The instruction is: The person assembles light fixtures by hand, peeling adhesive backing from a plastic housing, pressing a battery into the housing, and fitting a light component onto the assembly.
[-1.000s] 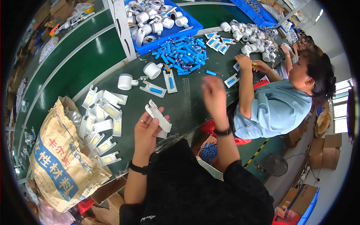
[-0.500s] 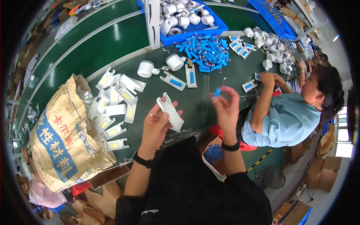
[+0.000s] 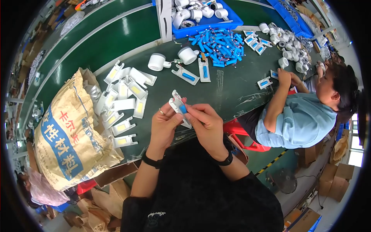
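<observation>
- Hands meet over the near edge of the table [image 3: 232, 96]: your left hand [image 3: 164, 125] grips a white plastic holder [image 3: 178, 110] from its left side, fingers curled behind it.
- Your right hand [image 3: 206, 123] pinches a small blue cell [image 3: 183, 110] against the holder's face, thumb and forefinger closed on it.
- Just left of your left hand lie white holders with yellow pads [image 3: 123, 100], and beyond them a printed sack [image 3: 67, 135].
- Well ahead of your right hand sits a heap of blue cells [image 3: 220, 44].
- Far to your right, a co-worker's hand [image 3: 284, 75] touches another holder.
</observation>
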A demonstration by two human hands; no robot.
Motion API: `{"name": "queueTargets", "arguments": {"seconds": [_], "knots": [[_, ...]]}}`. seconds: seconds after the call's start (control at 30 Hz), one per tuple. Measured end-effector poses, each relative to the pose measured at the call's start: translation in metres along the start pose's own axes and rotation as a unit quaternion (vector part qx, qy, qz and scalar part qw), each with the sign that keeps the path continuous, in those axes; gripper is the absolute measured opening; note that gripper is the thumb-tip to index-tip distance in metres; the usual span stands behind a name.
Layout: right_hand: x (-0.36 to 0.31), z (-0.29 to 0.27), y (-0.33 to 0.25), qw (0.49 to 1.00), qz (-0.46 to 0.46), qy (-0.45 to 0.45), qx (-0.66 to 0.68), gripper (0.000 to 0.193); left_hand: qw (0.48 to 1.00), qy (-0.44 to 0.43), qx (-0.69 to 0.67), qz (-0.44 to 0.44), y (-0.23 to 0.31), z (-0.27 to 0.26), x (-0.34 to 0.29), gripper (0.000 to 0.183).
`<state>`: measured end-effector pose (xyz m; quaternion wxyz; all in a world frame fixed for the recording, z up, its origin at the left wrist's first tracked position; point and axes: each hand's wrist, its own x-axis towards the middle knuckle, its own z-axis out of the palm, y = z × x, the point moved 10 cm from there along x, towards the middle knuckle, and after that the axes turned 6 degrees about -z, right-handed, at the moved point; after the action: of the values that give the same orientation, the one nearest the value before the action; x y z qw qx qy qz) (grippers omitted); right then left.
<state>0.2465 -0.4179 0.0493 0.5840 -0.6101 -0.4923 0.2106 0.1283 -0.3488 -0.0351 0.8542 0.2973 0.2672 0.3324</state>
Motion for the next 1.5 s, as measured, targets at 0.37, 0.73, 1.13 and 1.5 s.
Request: {"name": "queueTargets", "arguments": {"seconds": [0.37, 0.73, 1.13, 1.5], "knots": [[0.031, -0.091, 0.046, 0.948, -0.077, 0.146, -0.271, 0.02, 0.912, 0.06, 0.385, 0.13, 0.045, 0.026, 0.013, 0.086], [0.105, -0.147, 0.085, 0.867, -0.126, 0.132, -0.464, 0.015, 0.655, -0.089, 0.735, 0.151, 0.028, 0.011, -0.005, 0.063], [0.109, -0.08, 0.131, 0.93, -0.082, 0.091, -0.348, 0.024, 0.763, -0.092, 0.639, 0.035, 0.052, 0.015, -0.039, 0.052], [0.111, -0.08, 0.12, 0.855, -0.149, -0.003, -0.497, 0.017, 0.991, -0.075, 0.068, 0.088, 0.04, -0.01, -0.025, 0.065]]}}
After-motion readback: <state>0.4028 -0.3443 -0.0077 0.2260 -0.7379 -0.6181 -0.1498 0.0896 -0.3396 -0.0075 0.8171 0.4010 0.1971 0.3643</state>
